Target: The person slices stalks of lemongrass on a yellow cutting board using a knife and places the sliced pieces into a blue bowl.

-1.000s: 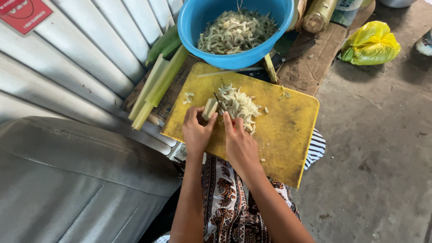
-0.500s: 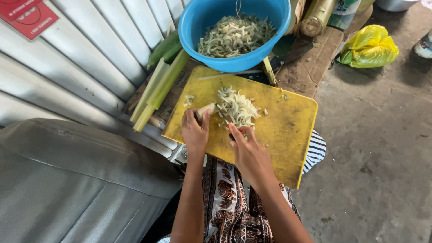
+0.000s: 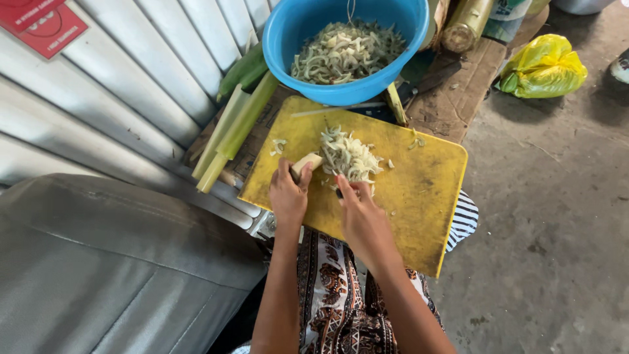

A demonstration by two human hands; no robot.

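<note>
Two hands on my yellow board [image 3: 419, 190], left hand [image 3: 288, 196] pinching a pale stalk [image 3: 306, 162], right hand [image 3: 360, 216] gripping a knife [image 3: 338, 190] beside the shreds [image 3: 350, 156].

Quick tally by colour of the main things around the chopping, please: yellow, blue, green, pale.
Yellow: 2, cutting board and plastic bag
Blue: 1, bowl
Green: 2, long stalks and dark green vegetable
Pale: 2, chopped pile and stalk piece under the left hand
Total: 7

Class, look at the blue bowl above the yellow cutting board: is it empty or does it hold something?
Not empty. The blue bowl stands upright and holds a heap of pale chopped vegetable pieces.
</note>
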